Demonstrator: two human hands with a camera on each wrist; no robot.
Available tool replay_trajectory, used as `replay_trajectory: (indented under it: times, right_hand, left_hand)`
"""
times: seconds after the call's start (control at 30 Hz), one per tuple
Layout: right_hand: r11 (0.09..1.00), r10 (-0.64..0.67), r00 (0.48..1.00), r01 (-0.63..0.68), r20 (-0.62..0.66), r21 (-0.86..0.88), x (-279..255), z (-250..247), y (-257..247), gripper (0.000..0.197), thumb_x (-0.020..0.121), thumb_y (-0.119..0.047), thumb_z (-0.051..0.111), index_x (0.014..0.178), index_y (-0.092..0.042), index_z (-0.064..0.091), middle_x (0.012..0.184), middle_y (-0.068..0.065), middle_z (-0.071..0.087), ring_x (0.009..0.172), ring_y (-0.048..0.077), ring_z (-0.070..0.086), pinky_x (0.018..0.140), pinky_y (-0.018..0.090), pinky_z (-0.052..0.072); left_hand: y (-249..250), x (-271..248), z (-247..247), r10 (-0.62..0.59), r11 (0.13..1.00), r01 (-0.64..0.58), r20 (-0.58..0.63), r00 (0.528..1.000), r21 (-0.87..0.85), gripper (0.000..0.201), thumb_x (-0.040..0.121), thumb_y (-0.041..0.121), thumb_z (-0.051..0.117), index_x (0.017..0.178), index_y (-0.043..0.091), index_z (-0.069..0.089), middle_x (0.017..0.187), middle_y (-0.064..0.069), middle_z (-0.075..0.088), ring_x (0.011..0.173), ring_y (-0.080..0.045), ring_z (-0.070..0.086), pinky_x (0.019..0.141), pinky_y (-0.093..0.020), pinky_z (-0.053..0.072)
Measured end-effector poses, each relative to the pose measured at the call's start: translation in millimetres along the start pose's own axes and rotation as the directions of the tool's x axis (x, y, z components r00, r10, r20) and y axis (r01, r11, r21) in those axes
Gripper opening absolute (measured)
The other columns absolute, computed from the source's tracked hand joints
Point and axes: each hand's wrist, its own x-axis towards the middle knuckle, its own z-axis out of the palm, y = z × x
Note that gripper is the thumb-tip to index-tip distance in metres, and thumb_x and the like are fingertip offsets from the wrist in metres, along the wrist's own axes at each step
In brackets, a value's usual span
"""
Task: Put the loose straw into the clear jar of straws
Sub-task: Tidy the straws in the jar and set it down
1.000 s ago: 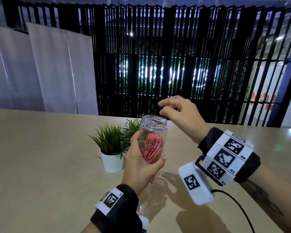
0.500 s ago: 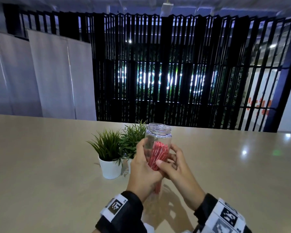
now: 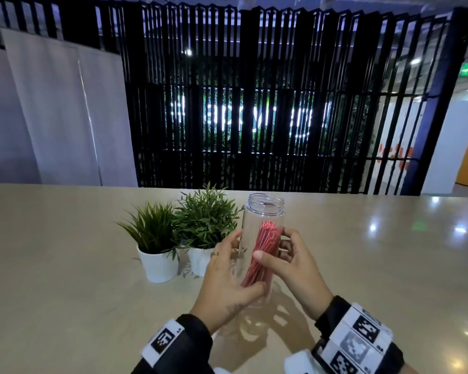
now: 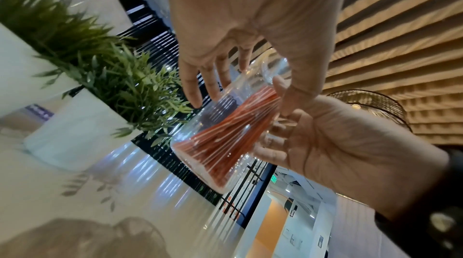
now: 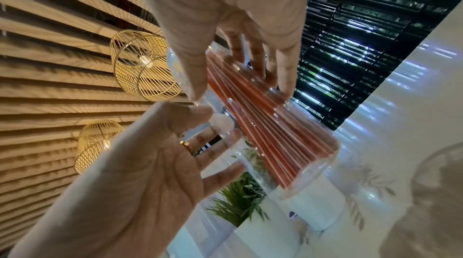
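Two potted plants [image 3: 181, 238] crowd the jar's [image 3: 262, 238] left; its right lies open.

Black cuffs on both wrists, white tags with black square codes strapped over them. The left hand [image 3: 222, 282] wears a gold ring [image 3: 214, 253]; dark ink near that wrist. The right hand [image 3: 292, 268] carries three tags.

The head camera looks forward and slightly down over the pale beige table [image 3: 65, 265] toward a black slatted screen [image 3: 254, 103]. Each wrist camera sits close behind its own palm, tilted, looking along the fingers. All three views share the clear plastic jar of red straws [image 3: 262, 238] [image 4: 225, 129] [image 5: 270, 133] and the white-potted green plants [image 3: 157, 238].
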Motion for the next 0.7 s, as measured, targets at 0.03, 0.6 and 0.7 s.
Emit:
replay_trajectory:
  times: [0.03,0.6,0.7]
  right_hand:
    - [1.0,-0.001,1.0,0.001,-0.005,-0.028,1.6,0.1,4.4,0.056,0.066,-0.03,0.075,0.114,-0.023,0.048,0.115,-0.002,0.06,0.105,0.017,0.059,0.098,0.042,0.048]
    - [0.948,0.093,0.983,-0.136,-0.156,-0.288,72.0,6.7,91.2,0.043,0.084,-0.003,0.053,0.126,-0.007,0.046,0.122,0.013,0.053,0.113,0.019,0.05,0.094,0.023,0.034]
    - [0.927,0.106,0.987,-0.143,-0.123,-0.347,77.6,12.5,99.4,0.043,0.087,-0.01,0.051,0.129,-0.008,0.044,0.125,0.016,0.052,0.117,0.027,0.05,0.102,0.031,0.036]
  left_hand:
    - [-4.4,2.0,1.7,-0.025,0.999,0.025,0.017,1.0,-0.031,0.085,0.053,0.037,0.067,0.129,0.041,0.029,0.12,0.022,0.045,0.107,0.013,0.044,0.084,-0.013,0.039]
    - [-80.7,64.6,40.7,-0.291,0.93,0.348,0.347,0.892,-0.116,0.058,0.089,0.01,0.04,0.143,0.02,0.021,0.133,-0.003,0.047,0.111,-0.007,0.053,0.092,-0.019,0.045]
    - [-80.7,63.0,39.4,-0.326,0.905,0.394,0.334,0.885,-0.162,0.044,0.096,0.013,0.033,0.137,0.028,0.031,0.133,0.0,0.047,0.101,0.001,0.052,0.088,-0.012,0.039]
